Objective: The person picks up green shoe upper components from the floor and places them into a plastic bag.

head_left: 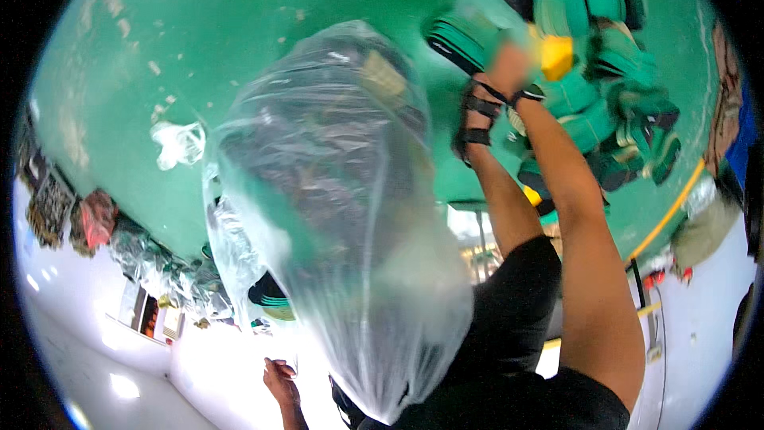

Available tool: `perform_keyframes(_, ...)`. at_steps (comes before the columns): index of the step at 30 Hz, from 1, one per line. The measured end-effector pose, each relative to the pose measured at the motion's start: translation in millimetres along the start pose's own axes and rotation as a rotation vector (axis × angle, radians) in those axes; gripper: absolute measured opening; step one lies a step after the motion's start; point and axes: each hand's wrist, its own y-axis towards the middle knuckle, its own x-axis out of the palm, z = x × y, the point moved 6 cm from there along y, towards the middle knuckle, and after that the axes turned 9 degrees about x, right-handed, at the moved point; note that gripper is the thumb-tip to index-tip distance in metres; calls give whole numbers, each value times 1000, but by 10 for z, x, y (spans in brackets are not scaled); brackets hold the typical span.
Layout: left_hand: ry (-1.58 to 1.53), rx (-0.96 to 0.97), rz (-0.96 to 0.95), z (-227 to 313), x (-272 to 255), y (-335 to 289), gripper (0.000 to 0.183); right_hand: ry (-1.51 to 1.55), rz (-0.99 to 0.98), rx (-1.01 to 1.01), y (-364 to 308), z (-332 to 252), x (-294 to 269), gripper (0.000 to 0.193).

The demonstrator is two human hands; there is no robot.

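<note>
Honestly, no readable text in this one. There's a small pale mark on the green-and-black stack [461, 44] in the upper right of the frame, maybe lettering, but way too blurry. Whitish fleck near the top of the clear plastic bag [350, 215], mid-frame: print or glare, can't tell.

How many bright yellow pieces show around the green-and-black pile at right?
2 visible: a larger yellow piece toward the upper middle of the pile, and a smaller yellow piece at its lower left edge. Others may be hidden.
</note>
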Motion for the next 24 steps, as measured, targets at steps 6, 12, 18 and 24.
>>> perform_keyframes(6,-601,215,-78,465,-6,-235,27,127,-290,13,-557,-731,-1527,62)
perform_keyframes(12,-945,219,-295,395,-259,-171,46,919,-141,171,-1629,-1840,-4271,77)
perform_keyframes(18,-1263,291,-421,430,-186,19,47,514,-579,-927,-2958,-4094,-5047,91)
perform_keyframes(24,-1390,294,-429,201,-403,40,47,-202,-1183,-1298,-4021,-4736,-3261,91)
